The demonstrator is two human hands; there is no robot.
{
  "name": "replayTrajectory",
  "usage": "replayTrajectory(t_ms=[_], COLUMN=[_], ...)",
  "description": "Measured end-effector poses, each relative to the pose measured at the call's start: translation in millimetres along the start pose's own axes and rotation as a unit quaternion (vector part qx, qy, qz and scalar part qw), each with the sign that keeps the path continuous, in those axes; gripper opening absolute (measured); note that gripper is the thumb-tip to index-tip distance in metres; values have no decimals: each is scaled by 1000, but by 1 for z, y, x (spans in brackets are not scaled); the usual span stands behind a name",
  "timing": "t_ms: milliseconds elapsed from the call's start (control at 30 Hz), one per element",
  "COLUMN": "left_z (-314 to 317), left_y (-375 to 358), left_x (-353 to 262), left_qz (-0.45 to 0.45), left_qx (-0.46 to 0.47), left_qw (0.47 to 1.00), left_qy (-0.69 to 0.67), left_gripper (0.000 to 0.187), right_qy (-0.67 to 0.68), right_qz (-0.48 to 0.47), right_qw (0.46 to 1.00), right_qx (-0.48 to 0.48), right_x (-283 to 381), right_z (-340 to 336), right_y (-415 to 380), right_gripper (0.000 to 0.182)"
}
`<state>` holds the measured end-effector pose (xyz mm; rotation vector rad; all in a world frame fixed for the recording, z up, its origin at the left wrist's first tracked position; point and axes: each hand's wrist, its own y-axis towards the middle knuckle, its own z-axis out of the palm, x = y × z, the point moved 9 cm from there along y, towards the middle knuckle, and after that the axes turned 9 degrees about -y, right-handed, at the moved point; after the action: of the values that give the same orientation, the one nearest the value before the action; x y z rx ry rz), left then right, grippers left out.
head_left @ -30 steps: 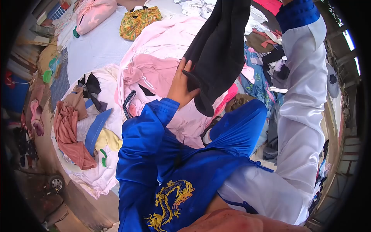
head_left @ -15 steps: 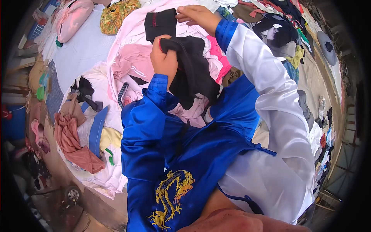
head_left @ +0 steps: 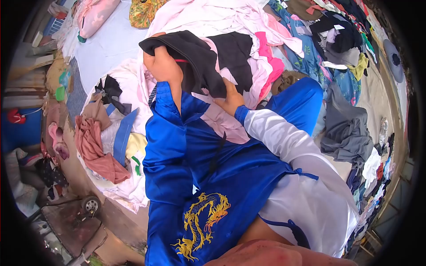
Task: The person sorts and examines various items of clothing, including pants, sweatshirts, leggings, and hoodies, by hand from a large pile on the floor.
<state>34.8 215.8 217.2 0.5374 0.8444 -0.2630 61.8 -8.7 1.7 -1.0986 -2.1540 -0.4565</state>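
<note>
A black garment [head_left: 199, 60] with a thin red line along its inside is stretched between my hands, one edge folded over. My left hand [head_left: 163, 66] is closed round its left end, thumb on top. Lower down on the right, my right hand [head_left: 230, 99] grips its lower edge, with the fingers partly hidden behind the fabric. More black cloth [head_left: 237, 48] spreads over the pile just beyond. Beneath both hands lie pale pink clothes [head_left: 224, 122], part of them across my lap.
Bright pink fabric [head_left: 270, 57] lies right of the pile. On the left are a rust-coloured cloth [head_left: 100, 153] and a blue strip [head_left: 124, 139]. A grey garment [head_left: 346, 128] and a blue floral cloth [head_left: 299, 44] lie to the right. A small wheel [head_left: 91, 205] shows at lower left.
My right hand has come down from beside the garment's top to its lower edge and taken hold. My left hand has moved left with the garment, which is now spread wider.
</note>
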Motion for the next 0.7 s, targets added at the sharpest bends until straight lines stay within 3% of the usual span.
replayTrajectory(t_ms=[100, 133, 233, 300, 400, 467, 567, 633, 700], left_z=[-13, -19, -47, -63, -75, -64, -46, -42, -38], left_y=[-1, 2, 13, 31, 41, 39, 30, 28, 22], left_x=[-21, -26, -24, -15, 2, 1, 0, -3, -10], left_qz=[-27, -22, -50, -68, -129, -112, -107, -102, -109], left_qx=[-57, -70, -129, -119, -115, -73, -31, -12, -6], left_qw=[996, 995, 988, 990, 985, 991, 993, 994, 992], left_qy=[-56, -70, -68, -43, -24, -27, -33, -21, -61], left_gripper=[17, 16, 15, 15, 17, 16, 15, 16, 17], right_qy=[0, 20, 22, 199, 140, 73, 71, -59, 3], right_qz=[-13, -18, -114, 32, -33, -92, -59, -206, -124], right_qw=[1000, 998, 990, 979, 990, 993, 984, 975, 990], right_qx=[-17, -49, -82, 22, 12, 30, 153, 60, 61], right_x=[12, 16, -11, -11, -2, 20, 28, 29, 25], right_z=[-7, -18, -6, -40, -94, -109, -67, -26, 7], right_y=[18, 20, 50, 81, 131, 142, 119, 94, 68], right_gripper=[87, 63, 35, 19, 18, 20, 24, 34, 48])
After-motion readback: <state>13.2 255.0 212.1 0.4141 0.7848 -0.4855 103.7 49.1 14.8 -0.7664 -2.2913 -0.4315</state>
